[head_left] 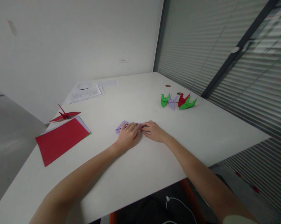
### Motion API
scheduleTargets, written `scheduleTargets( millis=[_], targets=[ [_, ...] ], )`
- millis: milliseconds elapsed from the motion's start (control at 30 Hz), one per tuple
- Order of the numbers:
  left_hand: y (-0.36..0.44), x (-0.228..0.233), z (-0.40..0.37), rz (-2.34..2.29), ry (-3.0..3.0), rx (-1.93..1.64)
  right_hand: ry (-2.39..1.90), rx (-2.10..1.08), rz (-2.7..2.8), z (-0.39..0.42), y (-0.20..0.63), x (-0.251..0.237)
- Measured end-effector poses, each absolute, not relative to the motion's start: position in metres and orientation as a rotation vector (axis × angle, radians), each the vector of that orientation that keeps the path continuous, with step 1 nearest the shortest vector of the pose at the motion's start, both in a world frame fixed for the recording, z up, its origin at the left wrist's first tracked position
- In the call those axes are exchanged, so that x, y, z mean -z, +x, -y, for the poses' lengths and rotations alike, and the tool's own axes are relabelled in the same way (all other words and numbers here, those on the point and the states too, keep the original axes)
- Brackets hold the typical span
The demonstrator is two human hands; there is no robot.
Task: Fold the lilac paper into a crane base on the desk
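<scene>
Near mid-counter (154, 161), left hand (128, 136) and right hand (154, 131) press flat on a half-folded lilac sheet (121, 126); five cranes (177, 101) finished, coloured sheets (61, 140) remain.

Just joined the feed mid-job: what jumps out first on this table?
Both hands, left hand and right hand, press flat on a lilac folded paper at the table's middle. A red sheet stack lies to the left with a red paper crane behind it, and a cluster of green, lilac and red cranes sits far right.
</scene>
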State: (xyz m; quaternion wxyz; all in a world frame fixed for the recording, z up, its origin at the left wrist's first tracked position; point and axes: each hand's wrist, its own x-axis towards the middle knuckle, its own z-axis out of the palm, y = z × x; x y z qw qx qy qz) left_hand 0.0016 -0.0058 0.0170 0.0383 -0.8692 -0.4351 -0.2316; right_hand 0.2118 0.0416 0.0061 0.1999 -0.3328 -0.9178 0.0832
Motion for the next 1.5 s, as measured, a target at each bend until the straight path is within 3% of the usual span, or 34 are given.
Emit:
scheduleTargets(
  millis=[133, 367, 633, 867, 1500],
  targets=[
    [-0.007, -0.008, -0.006, 1.335, -2.76, 0.649, -0.968, -0.233, 2.499, -0.047, 0.218, -0.007],
    [-0.013, 0.003, -0.022, 1.401, -2.915, 1.013, -0.965, -0.203, 2.572, -0.042, 0.215, -0.01],
    [-0.021, -0.002, -0.027, 1.518, -2.916, 0.909, -1.079, -0.112, 2.605, -0.048, 0.218, -0.004],
    [-0.024, 0.0, -0.027, 1.514, -2.849, 1.048, -1.171, -0.182, 2.204, -0.062, 0.232, 0.0],
    [-0.024, 0.009, -0.036, 1.471, -2.884, 1.082, -1.316, -0.306, 2.088, -0.062, 0.219, 0.01]
  ],
)
